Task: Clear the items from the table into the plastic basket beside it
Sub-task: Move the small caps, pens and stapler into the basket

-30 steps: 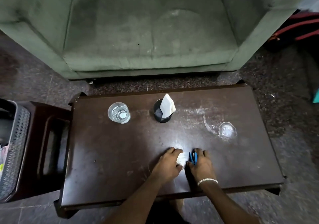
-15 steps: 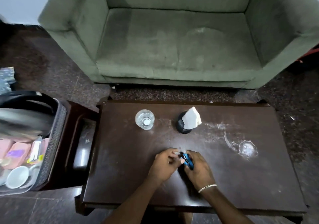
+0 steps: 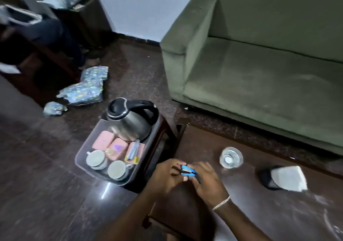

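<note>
A small blue stapler [image 3: 188,172] is held between my left hand [image 3: 167,175] and my right hand [image 3: 207,182], above the left end of the dark wooden table [image 3: 250,213]. The grey plastic basket [image 3: 81,159] sits on a low stool to the left, holding a steel kettle [image 3: 128,120], pink packets [image 3: 111,144] and two white cups [image 3: 105,163]. On the table stand a clear glass [image 3: 231,157] and a black holder with white tissue [image 3: 282,177].
A green sofa [image 3: 259,64] stands behind the table. Patterned wrapping paper [image 3: 83,88] lies on the dark floor at left, near dark furniture [image 3: 27,42] and a bin by the wall. White smears mark the table's right end.
Both hands lifted the blue stapler off the table and carried it left toward the basket. The view swung left, bringing the whole basket into sight.
</note>
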